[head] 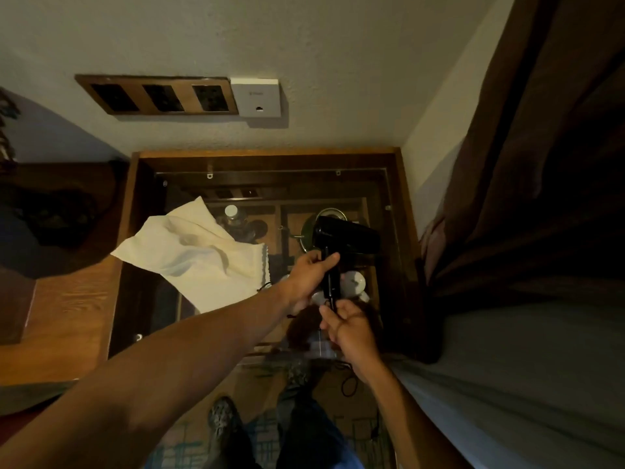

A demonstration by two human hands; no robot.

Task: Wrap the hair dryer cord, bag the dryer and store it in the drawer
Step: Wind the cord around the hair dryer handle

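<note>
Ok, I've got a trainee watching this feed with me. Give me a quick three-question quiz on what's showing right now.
1. True or false: the hair dryer lies flat on the glass tabletop.
2. Which hand holds the dryer's handle? A) left hand B) right hand C) neither
3. Fill in: the white cloth bag lies to the ___ of the dryer.

Key: 1 false, it is held up above the glass. 2 A; the right hand's grip is at the cord end below the handle. 3 left.
</note>
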